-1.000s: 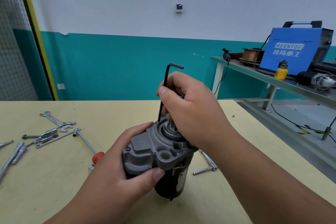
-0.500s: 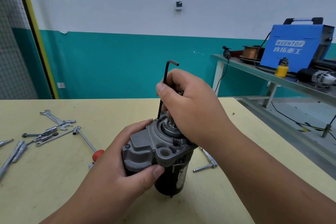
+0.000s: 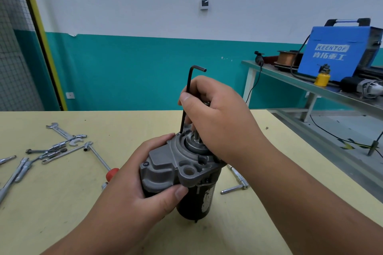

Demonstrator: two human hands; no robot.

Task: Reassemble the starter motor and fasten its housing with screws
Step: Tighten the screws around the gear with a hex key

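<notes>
My left hand (image 3: 134,188) grips the starter motor (image 3: 196,201) upright on the table (image 3: 62,203) | my right hand (image 3: 217,118) pinches the hex key (image 3: 187,89), tip at the housing (image 3: 165,163) rim | risk: a tilted key may slip, rounding the hidden screw

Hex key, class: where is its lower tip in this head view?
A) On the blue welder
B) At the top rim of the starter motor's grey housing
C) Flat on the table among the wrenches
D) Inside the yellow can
B: the hex key, pinched by the right hand, stands nearly upright with its lower tip at the far rim of the grey housing, which the left hand grips.
</notes>
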